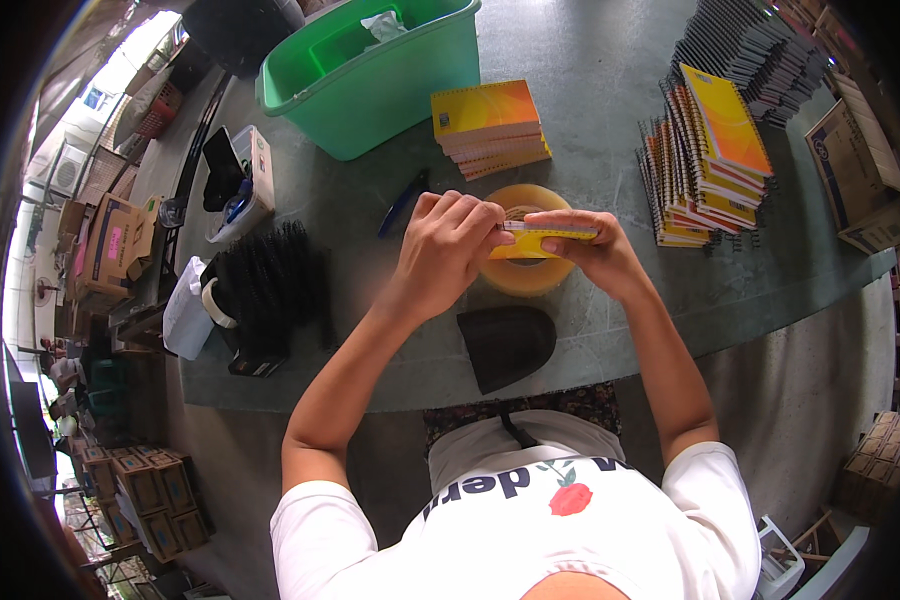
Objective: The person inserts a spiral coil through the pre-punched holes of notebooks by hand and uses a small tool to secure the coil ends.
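My left hand (pixel 448 250) and my right hand (pixel 592 250) together grip a small yellow spiral notebook (pixel 542 238), held edge-on above the grey table (pixel 590 80). The left hand's fingers pinch its left end and the right hand clasps its right end. Directly beneath them lies a big roll of clear brownish tape (pixel 526 272) flat on the table. A dark curved object (pixel 507 343) sits just in front of the roll, near the table edge.
A green plastic tub (pixel 370 75) stands at the back left. Orange-yellow notebook stacks sit behind the hands (pixel 488 128) and at the right (pixel 715 160). Black spiral bindings (pixel 270 275) lie left. A blue pen (pixel 402 202) and cardboard boxes (pixel 855 160) are nearby.
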`<state>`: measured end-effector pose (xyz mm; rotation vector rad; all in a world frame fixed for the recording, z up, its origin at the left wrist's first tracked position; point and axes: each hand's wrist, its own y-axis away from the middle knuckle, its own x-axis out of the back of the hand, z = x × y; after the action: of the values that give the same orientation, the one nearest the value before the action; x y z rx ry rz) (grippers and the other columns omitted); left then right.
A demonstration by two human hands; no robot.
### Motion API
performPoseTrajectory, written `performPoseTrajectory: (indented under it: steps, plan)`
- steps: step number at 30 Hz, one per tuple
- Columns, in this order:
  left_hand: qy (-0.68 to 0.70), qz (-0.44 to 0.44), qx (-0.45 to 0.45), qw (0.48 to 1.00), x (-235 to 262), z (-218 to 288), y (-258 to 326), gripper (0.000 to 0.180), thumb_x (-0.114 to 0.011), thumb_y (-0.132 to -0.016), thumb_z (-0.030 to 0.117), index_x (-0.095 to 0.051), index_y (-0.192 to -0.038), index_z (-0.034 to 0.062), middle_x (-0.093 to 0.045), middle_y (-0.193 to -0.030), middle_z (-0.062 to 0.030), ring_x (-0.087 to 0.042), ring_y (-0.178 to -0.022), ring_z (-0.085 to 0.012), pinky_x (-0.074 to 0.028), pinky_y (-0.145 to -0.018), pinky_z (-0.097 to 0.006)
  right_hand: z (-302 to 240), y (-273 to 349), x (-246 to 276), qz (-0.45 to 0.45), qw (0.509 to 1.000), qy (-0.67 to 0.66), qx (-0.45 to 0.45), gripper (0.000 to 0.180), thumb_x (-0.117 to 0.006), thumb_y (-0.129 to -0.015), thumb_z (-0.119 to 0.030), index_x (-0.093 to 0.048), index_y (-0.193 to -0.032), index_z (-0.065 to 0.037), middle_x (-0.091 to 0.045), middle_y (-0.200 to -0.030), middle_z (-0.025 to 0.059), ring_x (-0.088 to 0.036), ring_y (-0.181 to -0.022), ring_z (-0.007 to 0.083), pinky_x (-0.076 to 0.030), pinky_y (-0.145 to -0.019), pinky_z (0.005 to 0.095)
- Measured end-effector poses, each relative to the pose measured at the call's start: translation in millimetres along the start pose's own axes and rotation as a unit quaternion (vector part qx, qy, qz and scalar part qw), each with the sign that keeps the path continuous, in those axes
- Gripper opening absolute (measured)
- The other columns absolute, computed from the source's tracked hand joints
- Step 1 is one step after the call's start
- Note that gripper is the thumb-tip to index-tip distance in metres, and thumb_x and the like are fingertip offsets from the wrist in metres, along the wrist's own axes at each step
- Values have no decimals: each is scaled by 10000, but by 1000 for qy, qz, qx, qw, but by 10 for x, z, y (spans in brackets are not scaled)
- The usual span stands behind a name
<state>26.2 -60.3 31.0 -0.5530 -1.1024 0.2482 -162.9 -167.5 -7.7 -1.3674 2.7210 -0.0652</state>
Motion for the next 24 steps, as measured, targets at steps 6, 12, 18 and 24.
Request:
performPoseTrajectory:
  steps: [6,12,18,24]
  plan:
    - [-86,10,-29,996,-33,34,18,261,-682,-808,273,-623,-968,76,-610,-801,-68,-581,-797,-239,-438,-742,-368,19,1,-14,6,1000,5,17,279,-663,-829,12,-662,-1109,9,-676,-1083,73,-613,-1001,128,-491,-886,253]
    - [-1,-238,109,965,-287,478,795,456,-731,-755,271,-561,-1117,51,-595,-830,-118,-610,-768,-280,-485,-701,-410,68,24,-37,51,997,-33,36,226,-651,-848,8,-665,-1073,15,-685,-1053,79,-618,-979,119,-497,-863,247]
    - [88,76,157,981,309,385,206,364,-631,-757,12,-574,-1103,109,-567,-854,-142,-627,-798,-301,-524,-687,-415,112,30,-50,47,997,-16,62,197,-636,-855,17,-676,-1047,6,-683,-1036,71,-620,-973,125,-494,-867,249]
    - [5,-18,62,998,148,418,307,388,-635,-721,-63,-614,-1071,104,-511,-966,-107,-605,-777,-239,-526,-599,-348,88,29,-59,29,996,5,85,181,-637,-850,25,-672,-1027,12,-681,-1039,68,-612,-985,118,-487,-884,250]
